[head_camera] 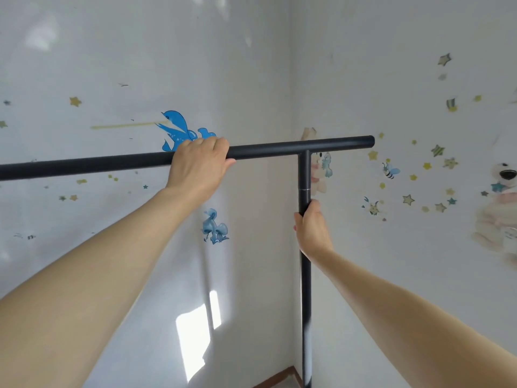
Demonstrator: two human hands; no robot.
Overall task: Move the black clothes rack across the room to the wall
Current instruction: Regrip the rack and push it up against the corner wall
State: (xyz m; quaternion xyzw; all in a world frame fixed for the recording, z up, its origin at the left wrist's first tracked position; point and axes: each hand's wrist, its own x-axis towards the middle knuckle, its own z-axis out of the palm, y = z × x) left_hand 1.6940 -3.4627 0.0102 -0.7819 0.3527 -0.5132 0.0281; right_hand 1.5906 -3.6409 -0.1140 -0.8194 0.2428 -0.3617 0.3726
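From the head camera, the black clothes rack [268, 149] fills the middle of the view: a smooth, round, matte tube running level from the 9 o'clock edge towards 3 o'clock, ending in a blunt capped tip. A matching upright pole [305, 303] joins it from below in a T and drops towards 6 o'clock; a thin pale ring marks a joint in the pole just under the T.

The left hand [198, 163] is clamped over the top bar from above, fingers curled over the far side, thumb tucked under at its right. The right hand [312, 228] is wrapped round the upright pole below the joint ring, thumb pointing up along the tube. Both forearms are bare and reach in from the lower corners.

The rack stands close to a room corner. Two glossy pale walls [251, 65] meet in a vertical seam just left of the pole, so the bar's free end hangs in front of the right-hand wall with little room showing beyond it. A strip of brown floor [277, 378] shows at 6 o'clock beside the pole's foot.

The walls carry flat stickers: a blue dolphin [176, 127] behind the left hand, blue mushrooms [214, 226] at centre, yellow stars [408, 199], a bee [390, 170] and a pale bear [500, 197] at 3 o'clock. A bright patch of light [195, 326] lies low on the left wall.
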